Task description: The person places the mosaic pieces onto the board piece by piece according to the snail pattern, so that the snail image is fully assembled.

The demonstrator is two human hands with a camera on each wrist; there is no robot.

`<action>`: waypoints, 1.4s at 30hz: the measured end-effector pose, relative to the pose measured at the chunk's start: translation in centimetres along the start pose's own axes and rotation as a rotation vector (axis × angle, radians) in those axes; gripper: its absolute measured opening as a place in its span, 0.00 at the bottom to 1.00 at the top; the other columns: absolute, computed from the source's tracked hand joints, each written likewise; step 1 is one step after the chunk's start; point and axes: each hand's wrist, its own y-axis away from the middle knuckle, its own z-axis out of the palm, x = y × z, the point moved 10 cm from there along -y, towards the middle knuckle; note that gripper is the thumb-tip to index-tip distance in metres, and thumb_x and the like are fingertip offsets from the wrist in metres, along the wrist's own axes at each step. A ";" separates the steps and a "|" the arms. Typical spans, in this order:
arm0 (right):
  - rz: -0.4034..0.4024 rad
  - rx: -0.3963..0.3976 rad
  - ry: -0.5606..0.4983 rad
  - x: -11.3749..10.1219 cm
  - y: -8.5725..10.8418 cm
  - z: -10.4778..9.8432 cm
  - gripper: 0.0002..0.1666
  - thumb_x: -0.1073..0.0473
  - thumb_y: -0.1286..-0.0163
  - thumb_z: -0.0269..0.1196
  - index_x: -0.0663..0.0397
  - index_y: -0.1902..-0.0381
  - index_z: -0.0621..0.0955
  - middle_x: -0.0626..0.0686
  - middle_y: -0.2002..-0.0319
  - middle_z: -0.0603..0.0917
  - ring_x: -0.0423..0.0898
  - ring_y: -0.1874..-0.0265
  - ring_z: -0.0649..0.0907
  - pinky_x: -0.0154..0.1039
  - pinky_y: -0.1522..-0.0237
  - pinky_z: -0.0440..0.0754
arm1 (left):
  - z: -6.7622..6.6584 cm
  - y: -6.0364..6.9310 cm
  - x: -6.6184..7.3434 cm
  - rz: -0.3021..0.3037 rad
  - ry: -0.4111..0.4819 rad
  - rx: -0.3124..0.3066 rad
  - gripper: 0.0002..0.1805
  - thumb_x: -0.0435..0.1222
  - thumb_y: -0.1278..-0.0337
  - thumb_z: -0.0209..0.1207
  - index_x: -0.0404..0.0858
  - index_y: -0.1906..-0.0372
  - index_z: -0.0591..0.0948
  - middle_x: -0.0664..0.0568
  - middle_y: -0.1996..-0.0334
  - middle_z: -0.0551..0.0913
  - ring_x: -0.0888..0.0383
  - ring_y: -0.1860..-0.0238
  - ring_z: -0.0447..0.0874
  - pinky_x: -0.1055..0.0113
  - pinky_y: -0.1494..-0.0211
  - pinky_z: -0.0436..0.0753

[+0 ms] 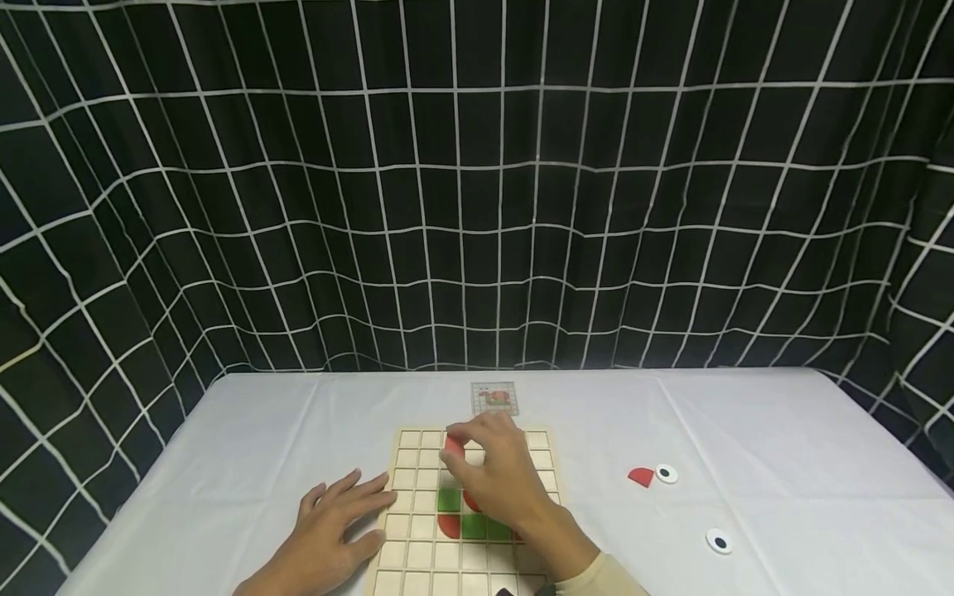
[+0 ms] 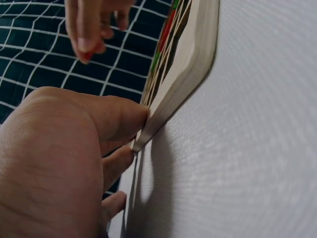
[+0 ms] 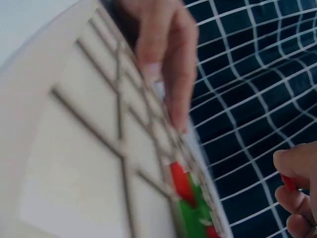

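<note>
My right hand (image 1: 501, 476) pinches a small red piece (image 1: 455, 447) between thumb and fingertips, above the upper part of a pale wooden grid board (image 1: 421, 555). The same red piece (image 3: 289, 183) shows at the fingertips in the right wrist view. Green squares (image 1: 449, 500) and red rounded pieces (image 1: 450, 526) sit in cells near the board's middle, partly hidden by my right hand and forearm. My left hand (image 1: 328, 526) rests at the board's left edge, its fingers spread and loosely extended. In the left wrist view, the thumb (image 2: 121, 116) touches the board's side.
A small picture card (image 1: 493, 398) lies beyond the board. To the right, on the white cloth (image 1: 596, 546), are a red quarter-round piece (image 1: 641, 477) and two white discs with black dots, one nearer (image 1: 719, 542), one farther (image 1: 667, 473). A black curtain with white netting (image 1: 477, 199) stands behind.
</note>
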 end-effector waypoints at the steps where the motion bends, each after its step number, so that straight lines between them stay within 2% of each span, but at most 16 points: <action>1: 0.005 -0.009 0.004 0.2 0.1 0.3 0.11 0.62 0.44 0.71 0.57 0.62 0.86 0.45 0.67 0.84 0.44 0.63 0.75 0.44 0.58 0.72 | 0.0 0.0 0.0 0.000 -0.001 -0.001 0.21 0.41 0.43 0.62 0.46 0.42 0.81 0.53 0.34 0.71 0.42 0.30 0.56 0.36 0.35 0.41; 7: 0.047 -0.087 0.088 1.4 0.7 2.2 0.09 0.60 0.43 0.70 0.55 0.63 0.87 0.45 0.68 0.83 0.43 0.69 0.73 0.44 0.62 0.68 | -0.2 -0.3 0.4 0.011 -0.031 -0.005 0.21 0.41 0.41 0.61 0.46 0.42 0.80 0.53 0.34 0.71 0.43 0.29 0.55 0.37 0.34 0.41; 11: 0.079 -0.159 0.164 2.3 1.1 3.2 0.11 0.58 0.43 0.70 0.54 0.61 0.87 0.43 0.69 0.82 0.42 0.67 0.72 0.46 0.60 0.69 | -0.3 -0.5 0.6 0.011 -0.041 -0.010 0.21 0.40 0.41 0.61 0.46 0.42 0.80 0.54 0.34 0.70 0.43 0.29 0.55 0.38 0.33 0.40; 17: 0.118 -0.237 0.187 3.1 1.5 4.1 0.13 0.56 0.43 0.70 0.54 0.60 0.86 0.42 0.69 0.81 0.43 0.66 0.71 0.47 0.59 0.69 | -0.3 -0.4 0.7 0.004 -0.022 -0.005 0.21 0.40 0.42 0.61 0.47 0.42 0.81 0.54 0.34 0.71 0.43 0.29 0.55 0.38 0.33 0.40; 25: 0.124 -0.217 0.174 3.3 1.6 4.2 0.15 0.57 0.44 0.71 0.55 0.58 0.86 0.43 0.71 0.81 0.42 0.68 0.71 0.44 0.60 0.69 | -0.3 -0.3 0.8 0.005 -0.014 0.003 0.21 0.40 0.42 0.61 0.48 0.43 0.81 0.54 0.35 0.71 0.43 0.29 0.56 0.36 0.34 0.41; 32: 0.119 -0.231 0.160 3.3 2.0 4.2 0.12 0.59 0.44 0.70 0.55 0.61 0.86 0.41 0.72 0.81 0.41 0.67 0.71 0.46 0.58 0.68 | -0.2 -0.2 0.9 0.018 -0.009 0.010 0.21 0.41 0.42 0.61 0.48 0.43 0.81 0.54 0.34 0.71 0.42 0.30 0.56 0.36 0.34 0.41; 42: 0.054 -0.190 0.127 2.1 1.8 3.8 0.11 0.62 0.46 0.67 0.58 0.62 0.86 0.42 0.72 0.82 0.44 0.65 0.73 0.49 0.57 0.69 | 0.0 0.1 0.2 -0.020 -0.018 0.004 0.21 0.39 0.43 0.61 0.46 0.42 0.81 0.54 0.34 0.71 0.44 0.29 0.55 0.39 0.33 0.40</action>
